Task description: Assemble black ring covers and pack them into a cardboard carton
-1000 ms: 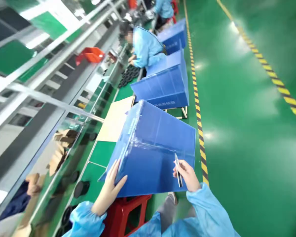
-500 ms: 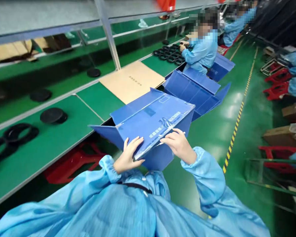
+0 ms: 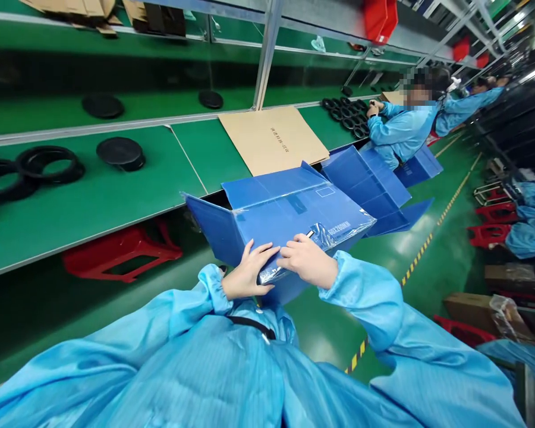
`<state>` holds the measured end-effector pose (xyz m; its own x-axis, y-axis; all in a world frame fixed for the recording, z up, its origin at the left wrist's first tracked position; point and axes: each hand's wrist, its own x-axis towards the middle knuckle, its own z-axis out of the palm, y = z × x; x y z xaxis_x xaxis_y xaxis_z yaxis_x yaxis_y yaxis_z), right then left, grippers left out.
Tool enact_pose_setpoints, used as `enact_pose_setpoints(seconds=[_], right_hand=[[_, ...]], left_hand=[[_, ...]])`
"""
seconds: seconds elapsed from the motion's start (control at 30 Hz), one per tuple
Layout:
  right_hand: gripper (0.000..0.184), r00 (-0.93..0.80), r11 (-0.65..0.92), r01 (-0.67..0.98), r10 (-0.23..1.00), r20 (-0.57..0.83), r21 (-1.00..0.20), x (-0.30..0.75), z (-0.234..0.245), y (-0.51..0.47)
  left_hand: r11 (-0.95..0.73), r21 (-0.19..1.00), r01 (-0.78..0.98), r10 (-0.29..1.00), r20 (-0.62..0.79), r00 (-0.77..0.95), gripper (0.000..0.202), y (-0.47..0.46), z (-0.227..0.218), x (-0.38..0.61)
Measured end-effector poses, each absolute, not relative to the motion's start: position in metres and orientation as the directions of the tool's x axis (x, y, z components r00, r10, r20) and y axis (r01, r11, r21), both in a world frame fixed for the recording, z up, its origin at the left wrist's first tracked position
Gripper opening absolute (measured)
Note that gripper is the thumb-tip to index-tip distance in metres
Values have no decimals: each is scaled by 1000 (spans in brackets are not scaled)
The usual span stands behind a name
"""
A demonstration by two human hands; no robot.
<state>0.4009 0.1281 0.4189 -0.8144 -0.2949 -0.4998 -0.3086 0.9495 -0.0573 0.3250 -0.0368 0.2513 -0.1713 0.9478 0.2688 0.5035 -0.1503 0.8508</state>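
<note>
Curled around a slim cutter [image 3: 310, 233], the right hand [image 3: 308, 260] has come close beside the spread left hand [image 3: 251, 270] atop the blue carton [image 3: 267, 221], apparently concentrating work there, with rumpled clear tape [image 3: 324, 236] just beyond the grip.

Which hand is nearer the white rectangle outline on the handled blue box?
Right. The right hand is at the near edge of the blue box, below the white rectangle outline in view; the left hand is farther off, at the near-left corner.
</note>
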Motion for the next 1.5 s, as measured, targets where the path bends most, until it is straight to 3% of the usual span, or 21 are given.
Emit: enact_pose_setpoints(seconds=[0.5, 1.03, 1.3, 1.5], right_hand=[[24, -728, 937, -349, -276, -627, -6, 405, 427, 172], [22, -672, 922, -386, -248, -698, 44, 423, 447, 246], [28, -598, 944, -309, -99, -795, 115, 439, 460, 294], [30, -613, 951, -292, -102, -784, 104, 445, 460, 299]], left_hand=[[-90, 873, 479, 976, 174, -135, 94, -35, 264, 317], [-86, 843, 531, 970, 193, -149, 86, -31, 261, 315], [-85, 797, 597, 964, 217, -152, 84, -29, 258, 315], [-89, 781, 618, 964, 225, -145, 82, -30, 259, 315]])
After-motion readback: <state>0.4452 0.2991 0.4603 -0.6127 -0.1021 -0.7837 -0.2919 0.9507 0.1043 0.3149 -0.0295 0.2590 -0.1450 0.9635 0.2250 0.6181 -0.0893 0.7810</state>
